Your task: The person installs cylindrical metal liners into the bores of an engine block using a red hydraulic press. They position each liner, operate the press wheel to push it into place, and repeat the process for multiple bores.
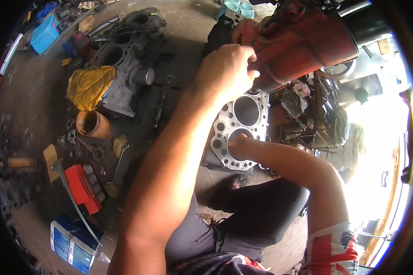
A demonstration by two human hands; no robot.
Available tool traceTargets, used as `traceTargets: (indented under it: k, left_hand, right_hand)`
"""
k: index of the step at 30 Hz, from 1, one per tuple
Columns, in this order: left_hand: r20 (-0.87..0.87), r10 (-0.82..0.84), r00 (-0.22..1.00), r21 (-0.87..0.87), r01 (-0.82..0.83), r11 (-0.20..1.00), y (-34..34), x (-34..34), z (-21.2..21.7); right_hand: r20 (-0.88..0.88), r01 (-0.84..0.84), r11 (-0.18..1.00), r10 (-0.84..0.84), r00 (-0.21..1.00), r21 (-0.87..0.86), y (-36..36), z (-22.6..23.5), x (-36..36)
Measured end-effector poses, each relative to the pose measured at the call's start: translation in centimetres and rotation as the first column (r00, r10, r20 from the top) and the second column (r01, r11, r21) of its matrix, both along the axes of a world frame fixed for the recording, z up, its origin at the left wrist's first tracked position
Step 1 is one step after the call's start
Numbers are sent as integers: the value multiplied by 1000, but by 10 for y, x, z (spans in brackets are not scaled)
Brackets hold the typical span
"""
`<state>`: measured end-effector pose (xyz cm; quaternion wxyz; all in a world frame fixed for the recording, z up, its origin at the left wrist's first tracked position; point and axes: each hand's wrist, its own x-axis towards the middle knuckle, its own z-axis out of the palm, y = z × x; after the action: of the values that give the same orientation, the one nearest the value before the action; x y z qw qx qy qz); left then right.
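A grey metal engine block point(226, 120) with round cylinder bores stands in front of me, its flat top face up. My right hand point(240, 143) reaches down into the nearer bore; its fingers are hidden inside. The farther bore point(246, 111) is uncovered. My left hand point(230, 69) is raised over the block's far end, beside a large red machine housing point(303, 46). The fingers of this left hand are curled, and what they hold, if anything, is hidden. Whether the hand touches the housing I cannot tell.
At left lie another engine block point(119, 87) with a yellow cloth point(91, 86), a rusty cylinder sleeve point(94, 124), connecting rods point(89, 147), and a red box point(82, 189) of grey parts. A blue-and-white box point(73, 245) lies nearer. Cluttered metal parts point(328, 110) stand at right.
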<state>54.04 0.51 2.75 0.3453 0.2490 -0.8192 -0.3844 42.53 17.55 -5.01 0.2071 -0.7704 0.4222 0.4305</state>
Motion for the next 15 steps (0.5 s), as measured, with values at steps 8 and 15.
traceTargets:
  k: [8, 15]
  left_hand:
    - [16, 19, 1000, -34, -18, 999, -7, 0, -3]
    - [35, -9, 999, -13, 9, 1000, -12, 10, -7]
  right_hand:
    - [-53, 53, 998, -51, 997, 37, -3, 5, 7]
    - [-124, 152, 987, -145, 982, 47, -14, 24, 17]
